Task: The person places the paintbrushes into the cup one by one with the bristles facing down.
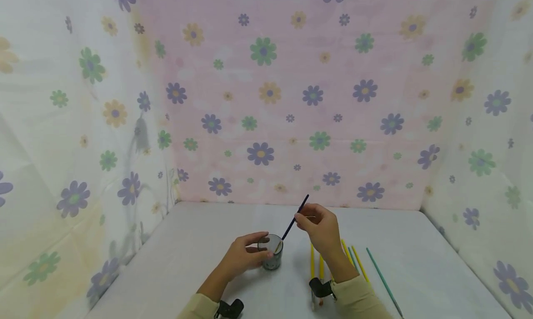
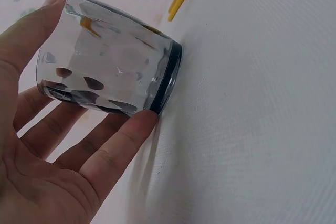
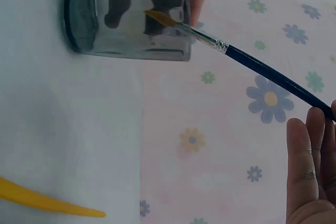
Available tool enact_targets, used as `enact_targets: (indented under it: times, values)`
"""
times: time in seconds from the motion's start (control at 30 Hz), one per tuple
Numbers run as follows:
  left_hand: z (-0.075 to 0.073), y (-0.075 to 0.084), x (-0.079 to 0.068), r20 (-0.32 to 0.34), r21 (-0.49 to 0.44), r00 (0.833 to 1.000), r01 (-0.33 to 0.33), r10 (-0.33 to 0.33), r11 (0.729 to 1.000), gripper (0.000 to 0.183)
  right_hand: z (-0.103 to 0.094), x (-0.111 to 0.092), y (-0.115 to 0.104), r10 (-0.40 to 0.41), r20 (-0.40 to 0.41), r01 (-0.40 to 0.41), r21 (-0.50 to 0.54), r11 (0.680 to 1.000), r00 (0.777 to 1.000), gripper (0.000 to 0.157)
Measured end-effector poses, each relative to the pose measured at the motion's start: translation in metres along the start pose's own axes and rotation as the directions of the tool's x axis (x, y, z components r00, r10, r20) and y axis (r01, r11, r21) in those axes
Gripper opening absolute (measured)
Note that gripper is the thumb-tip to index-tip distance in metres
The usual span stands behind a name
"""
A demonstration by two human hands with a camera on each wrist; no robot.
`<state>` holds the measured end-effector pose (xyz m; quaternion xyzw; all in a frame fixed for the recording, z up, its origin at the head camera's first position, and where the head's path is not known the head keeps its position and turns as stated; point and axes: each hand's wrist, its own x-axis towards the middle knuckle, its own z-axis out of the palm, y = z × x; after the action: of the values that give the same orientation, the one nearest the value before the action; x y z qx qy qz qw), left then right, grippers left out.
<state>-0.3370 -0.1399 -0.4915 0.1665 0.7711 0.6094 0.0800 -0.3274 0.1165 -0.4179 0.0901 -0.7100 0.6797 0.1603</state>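
Observation:
A clear glass tumbler with a dark base stands on the white table. My left hand holds it from the left, thumb near the rim and fingers curled around the side, as the left wrist view shows. My right hand pinches the upper part of a dark blue paintbrush above and to the right of the glass. The brush slants down, and its brown bristle tip is inside the glass mouth in the right wrist view.
Several yellow-handled brushes lie on the table under and beside my right forearm. A teal-handled brush lies farther right. Flower-patterned cloth hangs at the back and both sides.

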Motion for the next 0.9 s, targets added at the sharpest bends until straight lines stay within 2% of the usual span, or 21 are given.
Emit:
enact_targets:
  times: [0.3,0.67,0.9]
  values:
    - [0.000,0.001,0.001,0.002,0.016,1.000,0.009,-0.009,1.000,0.068,0.015,-0.005,0.019,0.073,0.009,-0.072,-0.078,0.994,0.997,0.020]
    - [-0.001,0.001,-0.001,0.010,0.004,1.000,0.016,-0.016,1.000,0.066,0.023,-0.008,0.026,0.104,0.043,-0.101,-0.068,0.993,0.994,0.024]
    - [-0.001,0.000,-0.001,0.014,-0.010,1.000,-0.005,0.005,1.000,0.060,0.023,-0.006,0.029,0.129,0.034,-0.126,-0.072,0.989,0.991,0.022]
